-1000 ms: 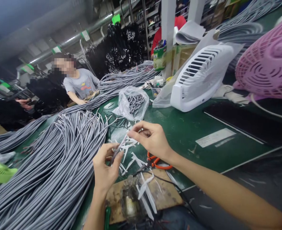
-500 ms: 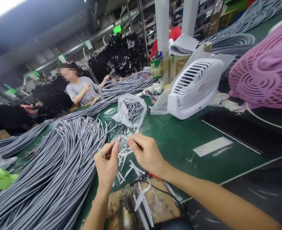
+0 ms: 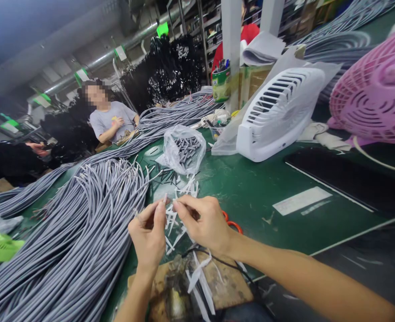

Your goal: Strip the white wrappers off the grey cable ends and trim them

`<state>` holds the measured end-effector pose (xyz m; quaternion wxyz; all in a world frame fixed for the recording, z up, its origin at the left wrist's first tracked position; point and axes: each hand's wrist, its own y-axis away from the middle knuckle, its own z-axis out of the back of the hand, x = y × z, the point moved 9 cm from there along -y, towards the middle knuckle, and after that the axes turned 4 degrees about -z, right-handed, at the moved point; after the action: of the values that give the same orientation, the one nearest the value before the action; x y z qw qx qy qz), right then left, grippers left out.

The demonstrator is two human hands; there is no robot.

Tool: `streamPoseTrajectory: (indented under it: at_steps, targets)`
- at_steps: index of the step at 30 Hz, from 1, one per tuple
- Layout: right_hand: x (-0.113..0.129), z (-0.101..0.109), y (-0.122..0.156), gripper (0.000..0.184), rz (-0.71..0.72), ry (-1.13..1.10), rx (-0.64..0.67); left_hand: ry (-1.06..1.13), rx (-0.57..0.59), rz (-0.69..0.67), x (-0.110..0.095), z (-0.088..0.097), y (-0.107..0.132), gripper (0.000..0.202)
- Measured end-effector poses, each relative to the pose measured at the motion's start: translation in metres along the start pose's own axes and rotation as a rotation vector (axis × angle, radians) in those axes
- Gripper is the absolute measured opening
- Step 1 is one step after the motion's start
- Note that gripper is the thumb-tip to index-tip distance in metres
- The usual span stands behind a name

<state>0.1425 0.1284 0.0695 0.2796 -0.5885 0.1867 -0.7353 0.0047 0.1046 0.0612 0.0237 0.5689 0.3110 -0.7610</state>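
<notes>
My left hand [image 3: 149,235] is closed in a pinch, thumb against fingertips. From its tip pokes a short, light grey tube-like piece [image 3: 165,197]. Close beside it on the right, my right hand [image 3: 206,221] also pinches with thumb and forefinger; whatever is in those fingertips is too small to make out. Thin white strips [image 3: 172,219] lie scattered on the green table under and behind both hands. Beyond them sits an open clear plastic bag [image 3: 199,163] full of short grey tube pieces [image 3: 186,150], with dark thin pieces [image 3: 166,175] in front of it.
A large bundle of grey cables [image 3: 83,232] spreads along the left. Orange scissor handles [image 3: 235,225] show behind my right hand. Below lies a worn wooden board [image 3: 231,286]. Rightward are a white fan [image 3: 278,116], a pink fan [image 3: 378,94] and a dark flat panel [image 3: 338,179]. A co-worker [image 3: 112,118] sits opposite.
My fingertips have come slightly closer together and sit a little lower in view. More of the orange scissor handles shows. The co-worker's raised outer arm has come down.
</notes>
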Motion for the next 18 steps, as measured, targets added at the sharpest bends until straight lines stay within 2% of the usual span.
streamPoseTrajectory:
  at_steps: [5,18]
  targets:
    - [0.0030,-0.0014,0.0013,0.029,0.022,-0.002,0.001,0.117,0.019,0.111,0.0096,-0.0038,0.0022,0.033]
    - [0.0022,-0.0033,0.0020,0.029,0.015,0.002,0.013,0.185,0.055,0.125,0.0121,-0.0065,0.0051,0.030]
